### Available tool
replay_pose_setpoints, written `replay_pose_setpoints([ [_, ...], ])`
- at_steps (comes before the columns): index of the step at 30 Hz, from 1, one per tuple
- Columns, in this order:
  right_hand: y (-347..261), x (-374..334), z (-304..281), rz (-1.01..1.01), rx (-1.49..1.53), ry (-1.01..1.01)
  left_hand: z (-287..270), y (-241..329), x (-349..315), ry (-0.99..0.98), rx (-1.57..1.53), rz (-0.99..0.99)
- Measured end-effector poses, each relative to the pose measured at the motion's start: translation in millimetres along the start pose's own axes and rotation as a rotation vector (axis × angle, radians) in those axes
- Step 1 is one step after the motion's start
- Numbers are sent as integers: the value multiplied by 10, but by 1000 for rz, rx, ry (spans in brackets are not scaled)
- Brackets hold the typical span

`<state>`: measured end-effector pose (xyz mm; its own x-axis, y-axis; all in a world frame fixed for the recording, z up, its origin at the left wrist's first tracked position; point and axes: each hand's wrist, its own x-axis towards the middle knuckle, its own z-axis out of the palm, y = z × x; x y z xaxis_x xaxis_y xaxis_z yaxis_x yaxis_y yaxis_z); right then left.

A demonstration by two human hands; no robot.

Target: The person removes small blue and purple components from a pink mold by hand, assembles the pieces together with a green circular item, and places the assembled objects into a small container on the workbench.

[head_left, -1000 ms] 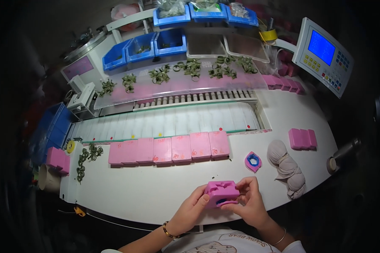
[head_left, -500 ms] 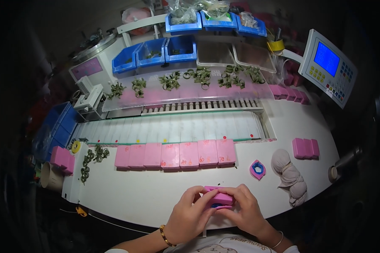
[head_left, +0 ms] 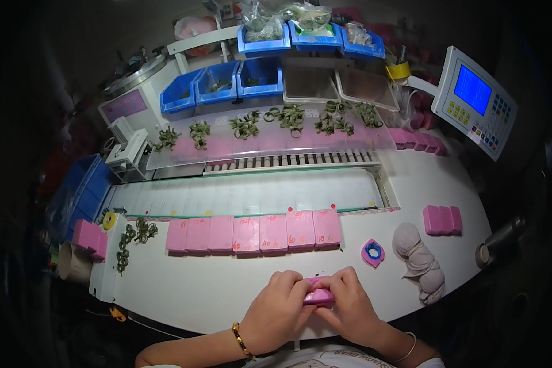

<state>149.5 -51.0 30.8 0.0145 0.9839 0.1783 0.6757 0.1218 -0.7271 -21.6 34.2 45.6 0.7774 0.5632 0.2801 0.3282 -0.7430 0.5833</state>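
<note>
Both hands meet low in the middle, above the white table's near edge. My left hand (head_left: pixel 281 308) and my right hand (head_left: pixel 353 308) are closed on a pink rubber mould (head_left: pixel 319 297), their fingertips and thumbs pressing it from both sides. Fingers cover much of the mould, and its inside is hidden. To the right, apart from my hands, lies a small pink mould piece with a blue ring-shaped part (head_left: pixel 373 252). Beyond my hands stands a row of pink mould blocks (head_left: pixel 246 235) with red handwriting.
A grey-white cloth roll (head_left: pixel 418 260) lies at the right, with pink blocks (head_left: pixel 442 221) behind it. Farther off are a conveyor belt (head_left: pixel 251 195), a clear shelf with green ring clusters (head_left: pixel 245 124), blue bins (head_left: pixel 217 84) and a control panel (head_left: pixel 474 98). More green rings (head_left: pixel 126 245) lie left.
The pink mould has tipped in my fingers, and the blue seen at its near side no longer shows. The coloured dots along the belt have shifted.
</note>
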Motion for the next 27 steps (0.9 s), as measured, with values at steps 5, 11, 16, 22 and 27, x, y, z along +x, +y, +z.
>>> replay_pose_setpoints([
  [5, -31, 91, 41, -58, -144, 14, -68, -40, 49, -22, 133, 50],
  [11, 13, 248, -60, -60, -125, -67, -103, -218, 207, -53, 54, 112],
  [16, 26, 187, -19, -126, -202, -87, -129, -188, 199, -134, -15, 80],
  [22, 123, 331, -102, -125, -38, -166, -110, -333, 285, -136, -166, 27],
  [27, 145, 395, -158, -29, 35, -213, -10, -342, 271, -2, -119, 35],
])
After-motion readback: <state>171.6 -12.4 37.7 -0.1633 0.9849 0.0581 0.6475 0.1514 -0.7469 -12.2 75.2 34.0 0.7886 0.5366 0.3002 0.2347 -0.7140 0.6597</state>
